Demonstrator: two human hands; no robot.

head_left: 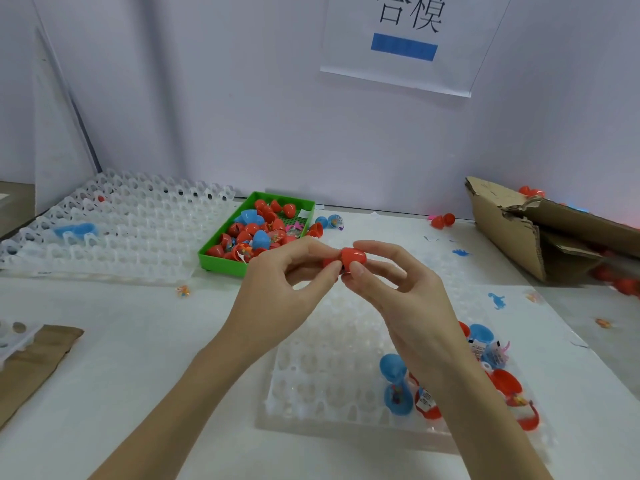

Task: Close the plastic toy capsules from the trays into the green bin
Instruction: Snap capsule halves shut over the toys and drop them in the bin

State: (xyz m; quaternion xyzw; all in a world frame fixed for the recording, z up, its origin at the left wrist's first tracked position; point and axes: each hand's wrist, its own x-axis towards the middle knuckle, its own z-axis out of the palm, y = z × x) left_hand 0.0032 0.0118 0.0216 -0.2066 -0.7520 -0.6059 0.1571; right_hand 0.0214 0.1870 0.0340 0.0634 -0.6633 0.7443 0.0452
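Observation:
Both hands meet above the table's middle around a red capsule [352,258]. My left hand [291,282] pinches its left half with thumb and fingertips, and my right hand [391,282] pinches its right half. The green bin [221,263] stands just behind the hands, holding several red and blue closed capsules. Below my right forearm lies a clear tray [322,382] with open blue capsule halves [394,382] and red capsule halves [505,382] at its right end. A stack of clear trays [138,223] lies at the back left.
A torn cardboard box [540,233] lies at the right with red capsules around it. Loose capsules [442,220] and small blue toy figures [497,300] dot the white table. Brown paper [31,362] and another tray's corner sit at the left edge. A wall rises behind.

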